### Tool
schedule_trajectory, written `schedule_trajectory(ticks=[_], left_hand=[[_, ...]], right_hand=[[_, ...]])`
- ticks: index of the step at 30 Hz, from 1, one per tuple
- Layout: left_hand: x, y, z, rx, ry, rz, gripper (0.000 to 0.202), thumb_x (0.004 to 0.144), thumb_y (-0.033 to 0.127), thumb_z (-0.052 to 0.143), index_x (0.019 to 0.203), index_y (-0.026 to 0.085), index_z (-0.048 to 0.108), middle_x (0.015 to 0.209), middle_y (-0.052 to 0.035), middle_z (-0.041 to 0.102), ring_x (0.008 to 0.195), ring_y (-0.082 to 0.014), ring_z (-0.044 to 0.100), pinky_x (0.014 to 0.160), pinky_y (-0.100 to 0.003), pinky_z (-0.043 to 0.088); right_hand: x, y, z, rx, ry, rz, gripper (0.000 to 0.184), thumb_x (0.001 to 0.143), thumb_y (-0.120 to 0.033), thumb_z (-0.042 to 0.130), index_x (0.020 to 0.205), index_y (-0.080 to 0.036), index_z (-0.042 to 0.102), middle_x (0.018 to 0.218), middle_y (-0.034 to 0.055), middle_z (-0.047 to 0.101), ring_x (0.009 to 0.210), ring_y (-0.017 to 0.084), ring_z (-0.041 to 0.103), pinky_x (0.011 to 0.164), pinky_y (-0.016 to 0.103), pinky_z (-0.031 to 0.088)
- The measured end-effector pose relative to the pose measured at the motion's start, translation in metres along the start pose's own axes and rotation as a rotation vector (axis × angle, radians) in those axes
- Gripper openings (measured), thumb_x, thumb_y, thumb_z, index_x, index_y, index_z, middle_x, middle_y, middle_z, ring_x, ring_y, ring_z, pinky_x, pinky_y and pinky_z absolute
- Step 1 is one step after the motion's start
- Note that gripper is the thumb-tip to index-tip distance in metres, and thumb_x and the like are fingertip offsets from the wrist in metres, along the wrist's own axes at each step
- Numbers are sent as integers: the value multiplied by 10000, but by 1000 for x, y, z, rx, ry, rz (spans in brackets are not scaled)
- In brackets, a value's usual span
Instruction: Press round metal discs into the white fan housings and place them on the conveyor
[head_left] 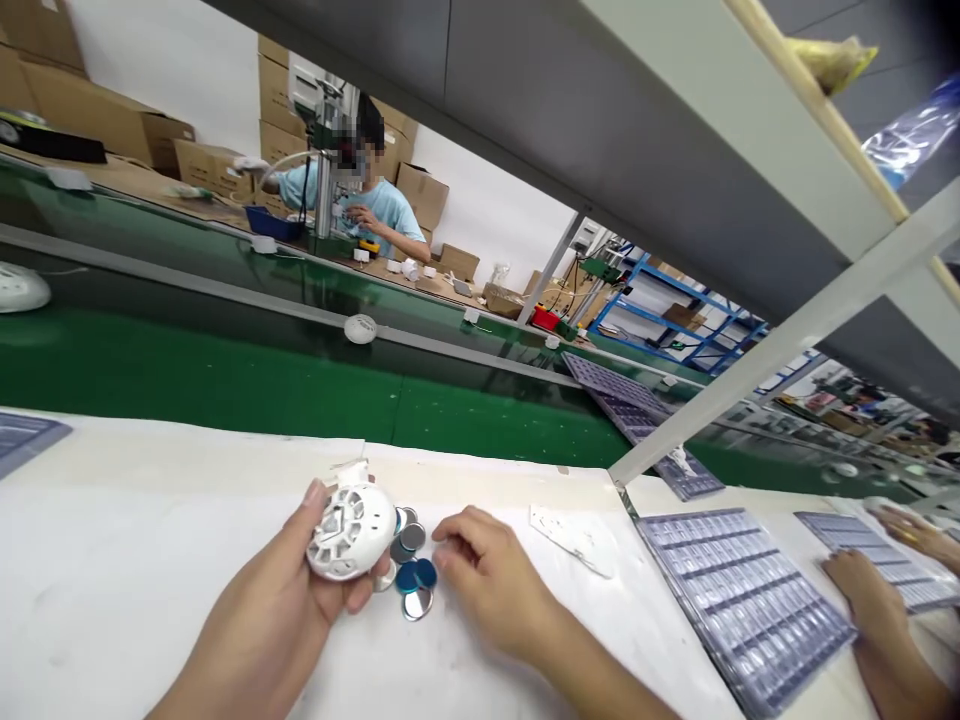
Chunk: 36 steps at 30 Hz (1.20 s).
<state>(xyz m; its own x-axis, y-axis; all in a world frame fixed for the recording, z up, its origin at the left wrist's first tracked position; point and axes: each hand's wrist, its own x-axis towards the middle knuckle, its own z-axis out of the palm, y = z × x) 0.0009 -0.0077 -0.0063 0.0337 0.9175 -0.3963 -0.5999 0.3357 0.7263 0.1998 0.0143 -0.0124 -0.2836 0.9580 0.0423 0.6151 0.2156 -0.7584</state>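
Gripping a round white vented plastic casing (351,530), the person's left hand (274,565) wraps around it from below, with the thumb across its top edge and the fingers underneath. The person's right hand (487,580) is empty and half curled, its fingertips (444,553) just beside a small loose pile of shiny metal discs (411,575), some with a blue sheen. The pile lies on the white worktop (150,520), touching the casing's right side or nearly so; the exact contact is hard to tell.

A flat white plastic piece (574,538) lies further right on the worktop, and beyond it sits a clear plastic tray (742,610) with rows of small pockets. At the far right, 2 hands of a co-worker (874,565) rest on another tray (870,550).

Past the worktop runs a green conveyor belt (202,390) carrying white casings (360,328). Across the belt, a co-worker in a light blue shirt (386,212) sits at a metal press (326,160), with cardboard boxes (420,195) stacked behind. A grey shelf (600,130) crosses the top of the view.
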Motion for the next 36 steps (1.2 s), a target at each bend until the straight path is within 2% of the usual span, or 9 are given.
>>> schedule_trajectory(ticks=[2,5,11,15,19,27,29,32,36], left_hand=[[0,0,1,3,-16,-2,411,855,560,649,1115,242,670,867,-39,667,683,-203,589,552,-300,541],[-3,-1,6,28,-18,-23,414,856,578,638,1041,209,672,839,-37,650,700,-205,584,563,-292,538],[-8,0,13,73,-2,9,400,867,574,619,992,197,672,843,-36,631,728,-208,566,550,-291,518],[-7,-3,10,117,-44,21,407,883,582,591,1027,209,665,856,-45,647,763,-215,565,556,-280,506],[-7,-4,9,153,-49,17,397,884,580,590,1015,212,663,847,-45,639,748,-209,547,550,-282,506],[-6,-4,7,208,-28,14,395,848,569,650,1068,243,687,931,-34,611,834,-220,569,497,-258,494],[-5,-3,6,212,-19,4,407,833,559,671,1082,237,690,986,-49,630,865,-237,598,482,-257,491],[-5,-2,7,197,-15,-19,431,826,551,685,1125,239,684,1014,-59,650,836,-235,615,464,-258,491],[-6,1,10,118,-6,-78,482,812,541,711,1189,244,660,1068,-77,668,840,-251,634,466,-276,516]], right_hand=[[0,5,3,-100,-122,30,116,844,-139,645,928,-211,679,880,26,595,829,200,577,739,320,453],[-1,5,8,-145,-162,55,104,814,-130,672,863,-206,622,890,20,598,866,203,557,758,314,421],[-5,-5,-2,22,-282,143,144,873,-166,586,800,-223,476,737,-42,582,664,133,489,596,241,326],[-10,-10,-9,133,-269,130,151,899,-203,568,813,-234,448,666,-76,511,594,112,410,547,233,272],[-11,-10,-11,160,-261,116,141,907,-216,556,830,-238,441,677,-75,528,600,114,410,555,232,282],[-5,-8,-11,-137,-298,183,19,937,-246,520,926,-244,535,658,-52,548,614,149,484,572,251,319],[-6,-10,-22,-232,-273,200,103,958,-288,505,1019,-252,580,721,-18,613,654,175,541,593,263,341],[-10,-5,-53,-409,-176,254,206,993,-310,446,1110,-260,609,836,40,689,732,222,618,630,290,373],[-18,29,-91,-666,-100,481,305,975,-316,469,1253,-250,576,954,108,724,825,311,665,647,335,384]])
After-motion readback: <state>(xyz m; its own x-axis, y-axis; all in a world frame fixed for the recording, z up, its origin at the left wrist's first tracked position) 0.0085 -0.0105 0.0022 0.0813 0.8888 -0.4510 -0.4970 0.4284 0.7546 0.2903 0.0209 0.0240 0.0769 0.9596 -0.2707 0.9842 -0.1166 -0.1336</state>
